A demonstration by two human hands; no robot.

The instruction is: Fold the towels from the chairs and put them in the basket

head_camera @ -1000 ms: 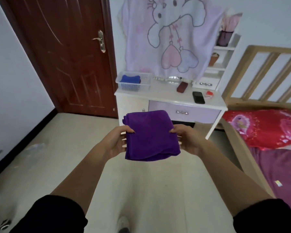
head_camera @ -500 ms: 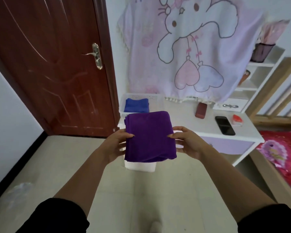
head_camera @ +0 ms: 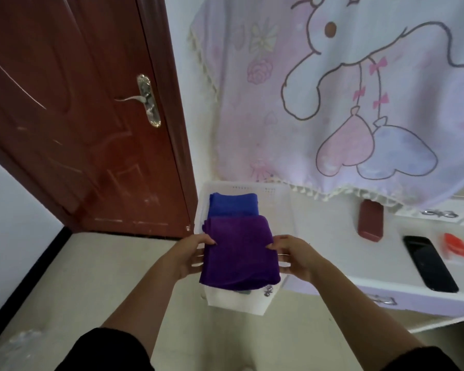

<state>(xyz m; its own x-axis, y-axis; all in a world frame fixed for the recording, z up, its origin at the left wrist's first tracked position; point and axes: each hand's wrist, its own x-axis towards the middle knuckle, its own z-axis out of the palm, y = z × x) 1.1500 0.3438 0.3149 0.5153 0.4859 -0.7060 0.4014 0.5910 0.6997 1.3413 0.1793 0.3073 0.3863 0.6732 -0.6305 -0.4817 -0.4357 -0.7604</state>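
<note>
Left hand (head_camera: 189, 257) and right hand (head_camera: 295, 257) clasp a folded purple towel (head_camera: 240, 253) by its sides, keeping it flat, apparently just above the white basket (head_camera: 279, 195) on the desk (head_camera: 332, 250), where a blue towel (head_camera: 233, 206) lies

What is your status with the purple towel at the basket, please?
Left hand and right hand grip folded purple towel by its sides. Towel held over white basket. Blue towel already inside. Nothing blocking.

folded purple towel (head_camera: 239, 253) above white basket (head_camera: 255, 189) holding blue towel (head_camera: 233, 206).
</note>
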